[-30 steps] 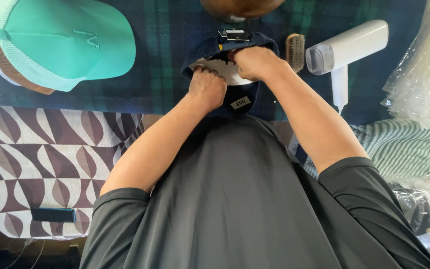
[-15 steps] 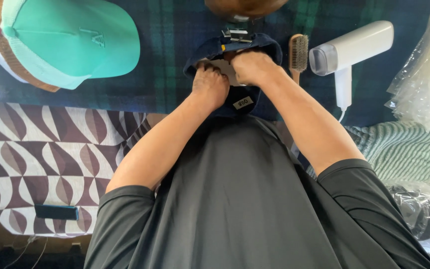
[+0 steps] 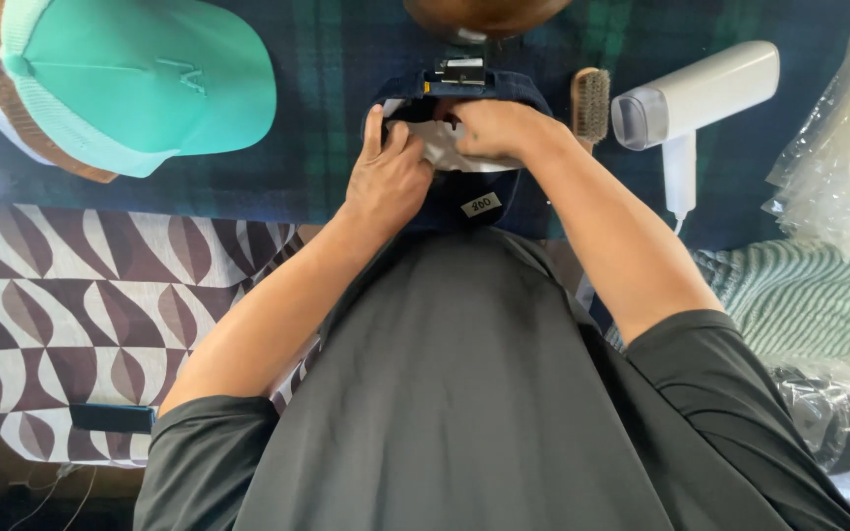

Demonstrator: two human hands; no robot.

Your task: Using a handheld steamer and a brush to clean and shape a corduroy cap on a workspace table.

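Observation:
A navy cap (image 3: 489, 93) lies upside down on the dark plaid cloth (image 3: 327, 118), close to my body. White paper (image 3: 445, 147) sits inside its crown. My left hand (image 3: 386, 177) grips the cap's left edge, with the fingers up along the rim. My right hand (image 3: 494, 128) is closed on the white paper inside the cap. A metal strap buckle (image 3: 459, 71) shows at the cap's far edge, and a small white tag (image 3: 481, 205) at its near side.
A teal cap (image 3: 130, 84) rests at the far left. A wooden brush (image 3: 590, 103) and a white handheld steamer (image 3: 691, 98) lie right of the navy cap. A brown rounded object (image 3: 484, 15) sits beyond it. Clear plastic (image 3: 838, 138) and a green striped cloth (image 3: 809, 295) are at right.
My left hand has shifted from inside the crown to the cap's left rim, fingers now stretched upward. More white paper shows under my right hand.

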